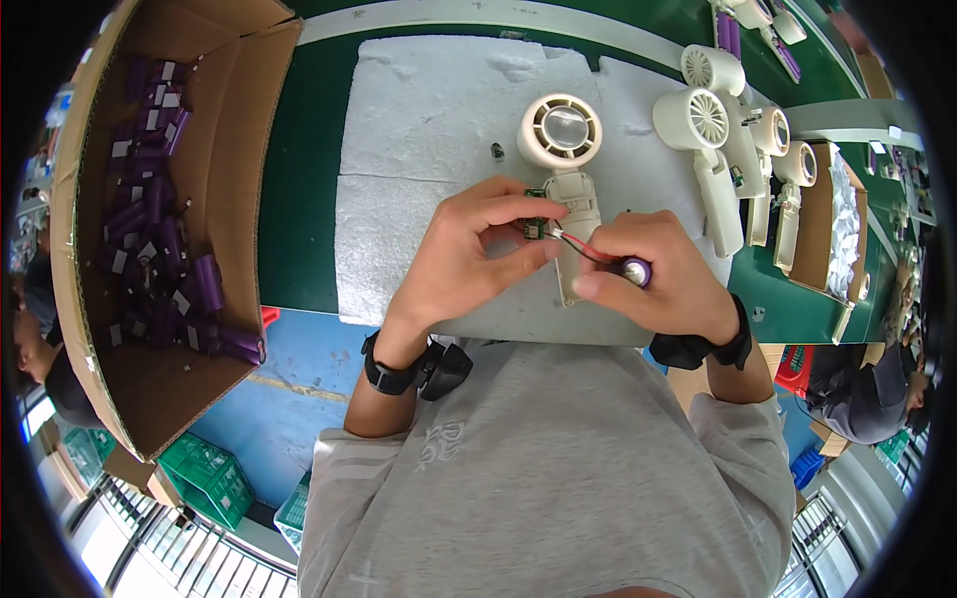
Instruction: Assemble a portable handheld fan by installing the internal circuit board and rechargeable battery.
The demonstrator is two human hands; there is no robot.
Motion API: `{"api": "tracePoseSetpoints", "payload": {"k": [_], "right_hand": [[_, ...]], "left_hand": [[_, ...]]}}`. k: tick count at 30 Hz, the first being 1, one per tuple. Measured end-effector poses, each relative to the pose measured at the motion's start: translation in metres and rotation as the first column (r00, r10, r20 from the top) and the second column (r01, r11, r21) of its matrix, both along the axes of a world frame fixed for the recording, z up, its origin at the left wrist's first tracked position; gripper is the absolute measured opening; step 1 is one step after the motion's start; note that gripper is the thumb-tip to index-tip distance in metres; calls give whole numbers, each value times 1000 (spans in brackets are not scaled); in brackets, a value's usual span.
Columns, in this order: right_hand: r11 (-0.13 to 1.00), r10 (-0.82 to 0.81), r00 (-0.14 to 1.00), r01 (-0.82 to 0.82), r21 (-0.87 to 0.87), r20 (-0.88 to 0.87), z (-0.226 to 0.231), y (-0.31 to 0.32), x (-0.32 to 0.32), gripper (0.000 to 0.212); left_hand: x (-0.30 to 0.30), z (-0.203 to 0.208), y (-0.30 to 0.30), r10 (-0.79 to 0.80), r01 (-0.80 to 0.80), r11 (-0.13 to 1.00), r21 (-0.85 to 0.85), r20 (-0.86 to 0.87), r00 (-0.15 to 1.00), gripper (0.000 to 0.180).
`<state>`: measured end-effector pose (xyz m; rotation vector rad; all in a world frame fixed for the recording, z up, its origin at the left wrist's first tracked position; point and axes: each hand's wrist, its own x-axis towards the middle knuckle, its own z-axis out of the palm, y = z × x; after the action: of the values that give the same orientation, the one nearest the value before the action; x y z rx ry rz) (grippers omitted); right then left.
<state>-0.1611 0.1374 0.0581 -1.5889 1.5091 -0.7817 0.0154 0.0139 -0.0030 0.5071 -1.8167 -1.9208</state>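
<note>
A cream handheld fan [560,131] lies on the white foam sheet in front of me, its handle [572,199] opened toward my body. Over that handle, my left hand [477,249] pinches a small green circuit board [535,214] between thumb and fingers. My right hand [653,264] is closed around a purple battery cell [635,270], whose silvery end faces up. Red and black wires [583,246] run from the battery to a white plug [555,230] at the board. Whether the plug is fully seated I cannot tell.
A tall cardboard box [224,149] of purple batteries [155,214] stands at the left. Several fan housings [710,149] lie to the right, near a smaller carton [845,219] of white pieces. The foam sheet [419,130] covers the green bench. Other people sit at both sides.
</note>
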Motion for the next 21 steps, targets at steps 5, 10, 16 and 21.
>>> {"api": "tracePoseSetpoints", "payload": {"k": [5,10,16,21], "right_hand": [[986,-120,993,119,-119,-1,-8,-5,13,13],[978,-188,973,172,-117,-133,-9,-7,14,8],[929,-287,926,206,-308,-245,-26,-7,15,9],[931,-307,937,258,-259,-168,-29,-9,10,11]], "left_hand": [[4,-4,-7,-52,49,993,-105,-31,998,15],[5,-6,-6,-35,35,999,27,-20,999,13],[5,-6,-5,-39,41,994,98,-21,999,15],[8,2,-8,-62,60,976,208,1,998,29]]}}
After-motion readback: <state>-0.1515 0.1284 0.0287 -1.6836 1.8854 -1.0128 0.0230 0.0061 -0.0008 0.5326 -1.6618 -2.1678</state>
